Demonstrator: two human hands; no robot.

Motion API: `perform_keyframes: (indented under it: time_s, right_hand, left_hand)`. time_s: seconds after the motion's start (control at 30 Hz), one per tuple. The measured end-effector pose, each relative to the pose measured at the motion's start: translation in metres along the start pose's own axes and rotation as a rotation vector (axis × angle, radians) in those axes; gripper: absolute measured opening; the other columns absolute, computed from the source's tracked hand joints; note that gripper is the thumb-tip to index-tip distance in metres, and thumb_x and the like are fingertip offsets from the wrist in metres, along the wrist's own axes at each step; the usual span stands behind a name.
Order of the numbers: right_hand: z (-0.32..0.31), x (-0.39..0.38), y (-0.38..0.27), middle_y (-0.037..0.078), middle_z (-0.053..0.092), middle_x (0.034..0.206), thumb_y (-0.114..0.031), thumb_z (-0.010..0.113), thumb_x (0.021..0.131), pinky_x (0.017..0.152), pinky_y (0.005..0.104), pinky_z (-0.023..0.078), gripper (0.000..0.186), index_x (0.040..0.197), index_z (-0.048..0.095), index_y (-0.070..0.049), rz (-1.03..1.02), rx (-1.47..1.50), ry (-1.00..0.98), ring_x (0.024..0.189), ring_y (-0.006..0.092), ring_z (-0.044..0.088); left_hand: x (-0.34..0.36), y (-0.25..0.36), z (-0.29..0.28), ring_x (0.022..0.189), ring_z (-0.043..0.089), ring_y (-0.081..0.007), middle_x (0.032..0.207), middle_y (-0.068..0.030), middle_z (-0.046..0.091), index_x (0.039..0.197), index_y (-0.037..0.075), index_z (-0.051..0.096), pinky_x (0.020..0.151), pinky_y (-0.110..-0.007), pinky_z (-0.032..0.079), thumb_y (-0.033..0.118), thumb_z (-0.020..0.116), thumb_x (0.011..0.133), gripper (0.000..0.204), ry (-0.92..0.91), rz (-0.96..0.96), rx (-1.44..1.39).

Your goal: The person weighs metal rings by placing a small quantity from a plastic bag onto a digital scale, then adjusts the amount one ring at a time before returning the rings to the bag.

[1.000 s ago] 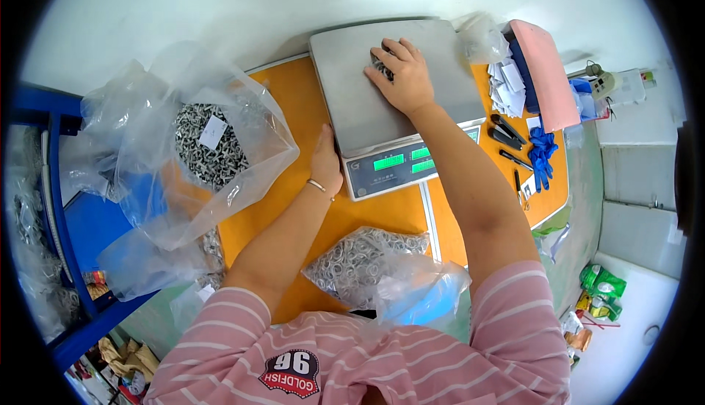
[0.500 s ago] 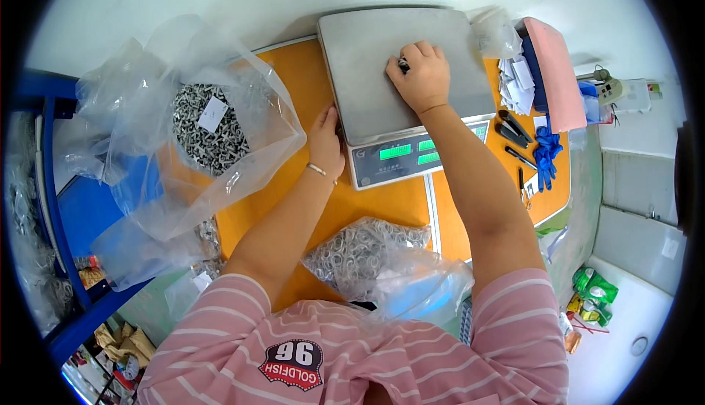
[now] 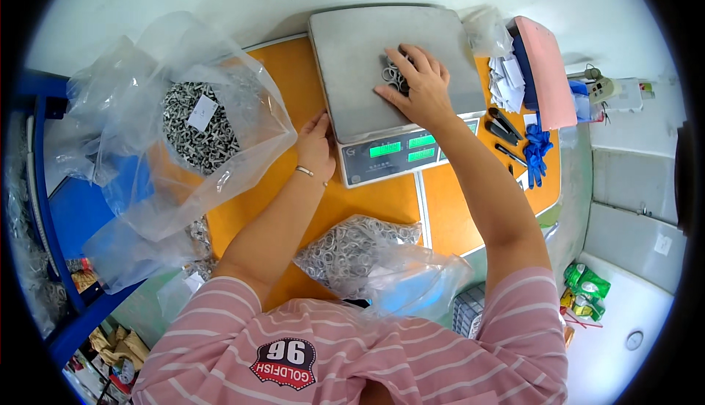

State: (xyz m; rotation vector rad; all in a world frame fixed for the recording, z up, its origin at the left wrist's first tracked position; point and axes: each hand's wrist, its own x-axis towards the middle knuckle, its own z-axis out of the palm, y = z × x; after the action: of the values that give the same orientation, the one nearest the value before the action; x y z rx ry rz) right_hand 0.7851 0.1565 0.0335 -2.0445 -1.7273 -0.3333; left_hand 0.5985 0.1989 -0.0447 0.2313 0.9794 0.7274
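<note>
While splayed, right hand [image 3: 418, 85] on rings [image 3: 393, 74].

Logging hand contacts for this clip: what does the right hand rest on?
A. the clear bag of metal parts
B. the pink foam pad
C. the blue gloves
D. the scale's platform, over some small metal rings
D: the right hand lies on the scale platform, fingers over small metal rings.

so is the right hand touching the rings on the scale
Touching. The head view shows the right hand lying flat on the scale's plate, its fingers resting directly on the small pile of metal rings.
</note>
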Motion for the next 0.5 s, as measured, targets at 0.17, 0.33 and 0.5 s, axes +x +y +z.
perform_keyframes:
  time_s: [0.17, 0.33, 0.5]
  right_hand:
    - [0.012, 0.008, 0.007, 0.004, 0.054, 0.099, -0.027, 0.069, 0.070, 0.079, 0.0408, 0.039, 0.025, 0.091, 0.062, -0.016, 0.003, 0.090, 0.039, 0.095, 0.0274, 0.049]
    - [0.024, 0.015, 0.016, 0.006, 0.055, 0.090, -0.018, 0.064, 0.073, 0.069, 0.0380, 0.046, 0.009, 0.080, 0.061, -0.013, -0.030, 0.073, 0.092, 0.079, 0.0302, 0.054]
    - [0.026, 0.032, 0.026, 0.010, 0.054, 0.073, -0.016, 0.065, 0.068, 0.057, 0.0387, 0.048, 0.010, 0.072, 0.060, -0.008, 0.008, 0.060, 0.019, 0.061, 0.0295, 0.056]
  left_hand:
    - [-0.001, -0.005, 0.005, 0.082, 0.056, -0.0169, 0.095, -0.0064, 0.059, 0.111, 0.002, 0.053, 0.075, -0.027, 0.048, 0.009, 0.050, 0.089, 0.023, 0.009, -0.009, -0.139]
    - [0.000, -0.004, 0.006, 0.086, 0.055, -0.0173, 0.101, -0.0057, 0.058, 0.117, 0.004, 0.049, 0.075, -0.028, 0.048, 0.012, 0.047, 0.091, 0.028, -0.050, -0.009, -0.134]
    - [-0.013, 0.015, 0.017, 0.088, 0.054, -0.0164, 0.101, -0.0055, 0.057, 0.112, 0.006, 0.051, 0.072, -0.027, 0.047, 0.013, 0.046, 0.090, 0.023, 0.136, 0.120, 0.113]
